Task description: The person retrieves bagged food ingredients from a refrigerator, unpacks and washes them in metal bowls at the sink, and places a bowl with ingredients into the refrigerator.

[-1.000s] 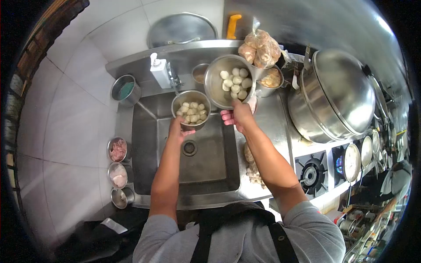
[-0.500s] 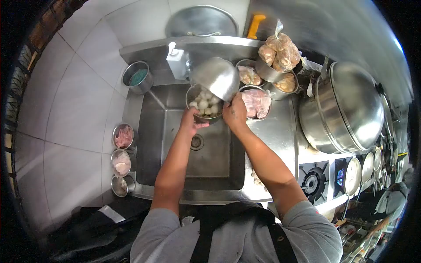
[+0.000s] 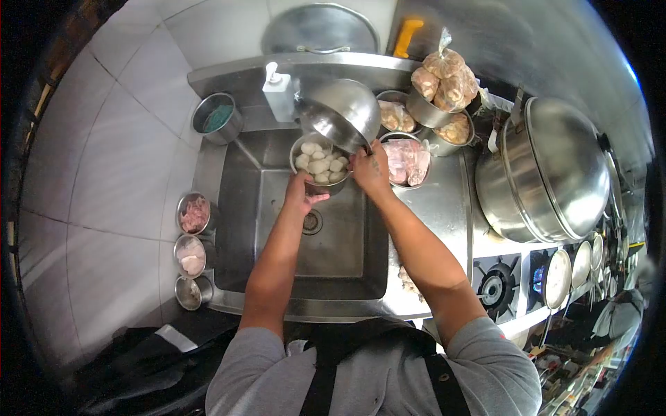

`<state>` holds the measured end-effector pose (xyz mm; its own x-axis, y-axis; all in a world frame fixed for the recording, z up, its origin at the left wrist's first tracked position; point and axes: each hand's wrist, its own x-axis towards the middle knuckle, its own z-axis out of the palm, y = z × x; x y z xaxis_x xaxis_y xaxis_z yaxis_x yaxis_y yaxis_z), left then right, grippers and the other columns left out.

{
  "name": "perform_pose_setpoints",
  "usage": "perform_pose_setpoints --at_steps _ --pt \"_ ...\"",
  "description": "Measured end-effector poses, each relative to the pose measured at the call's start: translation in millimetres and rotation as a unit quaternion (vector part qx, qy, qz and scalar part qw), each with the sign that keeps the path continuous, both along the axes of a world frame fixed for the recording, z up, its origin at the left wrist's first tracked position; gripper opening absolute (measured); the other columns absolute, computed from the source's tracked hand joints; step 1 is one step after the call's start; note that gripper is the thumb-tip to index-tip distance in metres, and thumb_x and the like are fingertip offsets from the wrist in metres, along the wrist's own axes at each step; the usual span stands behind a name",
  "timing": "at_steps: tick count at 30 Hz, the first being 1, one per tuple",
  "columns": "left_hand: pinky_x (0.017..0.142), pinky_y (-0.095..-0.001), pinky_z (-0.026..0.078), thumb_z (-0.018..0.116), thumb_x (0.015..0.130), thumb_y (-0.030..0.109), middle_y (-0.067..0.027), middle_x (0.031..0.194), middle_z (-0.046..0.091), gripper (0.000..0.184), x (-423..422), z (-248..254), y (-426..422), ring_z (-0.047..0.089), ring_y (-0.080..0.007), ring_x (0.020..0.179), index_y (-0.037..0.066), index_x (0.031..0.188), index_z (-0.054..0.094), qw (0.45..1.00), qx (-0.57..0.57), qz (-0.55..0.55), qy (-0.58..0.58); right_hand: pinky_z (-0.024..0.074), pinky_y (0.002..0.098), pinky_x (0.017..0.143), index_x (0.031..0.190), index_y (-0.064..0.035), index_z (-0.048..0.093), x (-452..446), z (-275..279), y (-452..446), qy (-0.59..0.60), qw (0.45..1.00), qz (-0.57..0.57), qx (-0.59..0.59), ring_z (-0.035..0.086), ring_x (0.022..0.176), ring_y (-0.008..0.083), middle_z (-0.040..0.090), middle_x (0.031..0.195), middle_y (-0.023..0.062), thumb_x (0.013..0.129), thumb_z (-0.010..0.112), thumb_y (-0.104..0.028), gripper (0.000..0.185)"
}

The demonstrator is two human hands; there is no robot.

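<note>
My left hand [image 3: 300, 194] grips the near left rim of a small metal pot [image 3: 326, 188] over the sink. Pale round balls [image 3: 319, 165] fill much of this pot. A larger metal bowl [image 3: 354, 104] is tipped above the pot's far side, its shiny outside turned up and away. My right hand [image 3: 370, 168] is closed on the bowl's near edge, close to the pot's right rim. Little of the bowl's inside shows, and no balls can be made out in it.
Around the sink [image 3: 333, 249] stand a soap bottle [image 3: 279, 96], a pot with a green scourer [image 3: 218, 118], a bowl of meat [image 3: 407, 161] and three small containers at the left. Farther right are a large lidded pot [image 3: 541, 170] and gas burners [image 3: 497, 284].
My right hand has swung the larger bowl left and tipped it over the small pot, which now holds more balls. The bowl of meat behind it has come into view.
</note>
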<state>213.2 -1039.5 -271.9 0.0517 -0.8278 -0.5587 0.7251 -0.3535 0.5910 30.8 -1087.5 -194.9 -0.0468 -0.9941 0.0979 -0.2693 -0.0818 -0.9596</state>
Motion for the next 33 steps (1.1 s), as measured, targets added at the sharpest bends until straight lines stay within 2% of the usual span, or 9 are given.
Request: perform_pose_setpoints --at_steps 4,9,12,22,26,28,30,32,33 --pt "0.079 -0.0643 0.051 0.056 0.071 0.013 -0.0261 0.123 0.043 0.063 -3.0 5.0 1.6 0.051 -0.049 0.1 0.006 0.129 0.033 1.0 -0.007 0.006 0.006 0.0467 0.048 0.076 0.101 0.0053 0.05 -5.2 2.2 3.0 0.04 0.998 0.011 -0.047 0.061 0.083 0.0444 0.062 0.085 0.029 0.083 0.052 -0.007 0.021" --pt "0.078 -0.0633 0.052 0.055 0.07 0.013 -0.0263 0.123 0.044 0.065 -1.4 3.7 3.2 0.053 -0.0484 0.099 0.007 0.131 0.033 1.0 0.002 0.01 -0.005 0.0525 0.0389 0.053 0.102 0.007 0.053 -31.4 47.3 37.6 -0.2 0.963 -0.01 0.179 0.062 0.058 0.0267 0.065 0.083 0.0214 0.091 0.044 -0.011 0.023" --pt "0.078 -0.063 0.053 0.054 0.07 0.013 -0.0253 0.123 0.044 0.062 0.0 -5.6 -0.3 0.053 -0.0474 0.099 0.008 0.129 0.036 0.999 0.003 0.031 -0.009 0.051 0.0331 0.043 0.098 0.0106 0.053 -64.7 52.9 58.8 -0.255 0.946 -0.015 0.201 0.06 0.052 0.0235 0.066 0.079 0.02 0.091 0.04 -0.016 0.03" --pt "0.082 -0.0677 0.049 0.048 0.075 0.013 -0.0248 0.127 0.043 0.059 6.6 -23.7 -7.4 0.05 -0.0469 0.11 0.004 0.132 0.037 0.993 0.01 0.093 -0.078 0.0496 0.0347 0.045 0.099 0.0131 0.046 -220.3 16.6 193.2 -0.284 0.896 -0.118 0.32 0.055 0.048 0.0236 0.063 0.075 0.0238 0.086 0.039 -0.016 0.033" --pt "0.088 -0.0708 0.044 0.045 0.078 0.009 -0.0252 0.135 0.034 0.057 13.2 -33.7 -21.3 0.041 -0.0476 0.12 0.005 0.134 0.035 0.978 0.096 0.177 0.063 0.0502 0.0346 0.045 0.1 0.011 0.047 -250.5 14.2 243.2 -0.288 0.891 -0.144 0.319 0.056 0.05 0.0229 0.063 0.075 0.0223 0.087 0.039 -0.018 0.032" --pt "0.093 -0.0707 0.038 0.055 0.086 0.029 -0.0198 0.144 0.027 0.063 7.9 -39.1 -24.4 0.03 -0.0522 0.127 0.01 0.14 0.029 0.992 0.037 0.114 -0.028 0.0503 0.0345 0.046 0.1 0.0105 0.048 -260.7 14.6 257.3 -0.305 0.883 -0.158 0.319 0.057 0.051 0.0227 0.063 0.075 0.0218 0.087 0.039 -0.018 0.032" --pt "0.095 -0.0704 0.036 0.054 0.088 0.031 -0.0203 0.146 0.025 0.063 14.3 -50.2 -32.5 0.029 -0.054 0.126 0.012 0.142 0.027 0.995 0.022 0.086 -0.037 0.05 0.0348 0.048 0.095 0.0072 0.05 -267.9 21.8 271.2 -0.293 0.885 -0.17 0.318 0.056 0.05 0.0228 0.063 0.075 0.0214 0.087 0.042 -0.018 0.028" --pt "0.091 -0.069 0.043 0.04 0.082 0.008 -0.0219 0.136 0.036 0.055 4.8 -33.1 -35.1 0.04 -0.0494 0.12 0.006 0.137 0.033 0.984 0.119 0.132 -0.007 0.0498 0.0346 0.047 0.094 0.0077 0.05 -279.0 19.5 283.8 -0.292 0.884 -0.183 0.317 0.056 0.05 0.0226 0.063 0.074 0.0212 0.087 0.041 -0.018 0.028" --pt "0.097 -0.0703 0.034 0.041 0.082 0.01 -0.0195 0.138 0.037 0.056 -8.6 -28.1 -30.8 0.04 -0.0507 0.121 0.006 0.138 0.032 0.986 0.057 0.15 -0.049 0.0496 0.0343 0.047 0.094 0.0081 0.05 -284.6 18.2 286.7 -0.286 0.885 -0.184 0.318 0.056 0.05 0.0225 0.063 0.074 0.021 0.087 0.041 -0.018 0.029"
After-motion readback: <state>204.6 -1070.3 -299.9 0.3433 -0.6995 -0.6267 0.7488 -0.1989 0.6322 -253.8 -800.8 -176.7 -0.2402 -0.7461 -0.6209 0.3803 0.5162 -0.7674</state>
